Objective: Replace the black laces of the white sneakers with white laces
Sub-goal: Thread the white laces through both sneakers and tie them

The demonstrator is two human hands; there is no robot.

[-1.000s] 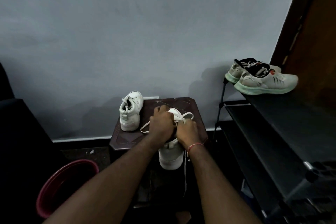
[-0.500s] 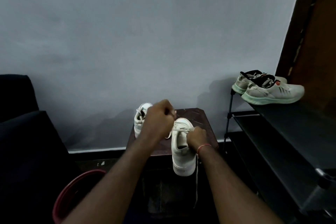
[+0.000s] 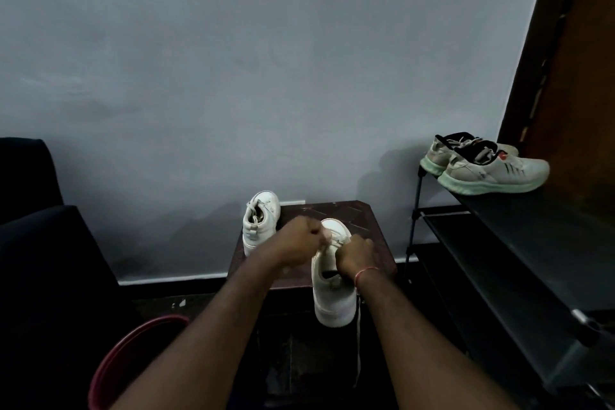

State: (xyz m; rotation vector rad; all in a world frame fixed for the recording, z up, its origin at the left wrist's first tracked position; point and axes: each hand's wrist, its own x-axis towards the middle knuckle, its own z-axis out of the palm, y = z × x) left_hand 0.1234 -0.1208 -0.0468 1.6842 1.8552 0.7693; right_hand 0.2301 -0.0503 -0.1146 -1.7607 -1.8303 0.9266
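Pinching the lace (image 3: 358, 343) in my left hand (image 3: 296, 240), I have the fingers curled into a tight fist just above the sneaker (image 3: 332, 293), with a pale bit of lace showing at my fingertips; blur keeps me from seeing exactly how they close on it. My right hand (image 3: 354, 255) sits just beside the left, fingers curled down over the laced top of the same sneaker and gripping it there. A thin red thread (image 3: 366, 272) circles that wrist. A loose length of the lace hangs straight down from under the right wrist, past the sneaker's heel.

The sneaker stands upright on the brown stool (image 3: 369, 220), toe pointing away from me toward the wall (image 3: 266, 76), its heel jutting out over the stool's near edge. The second sneaker (image 3: 260, 223) stands on the stool's far left corner, heel toward me, well clear of my hands.

Low on the left is a red bucket (image 3: 109, 363), and beyond it a dark chair (image 3: 36, 243). On the right, a black rack (image 3: 519, 243) carries a pair of running shoes (image 3: 492, 171) with pale green soles on its top shelf.
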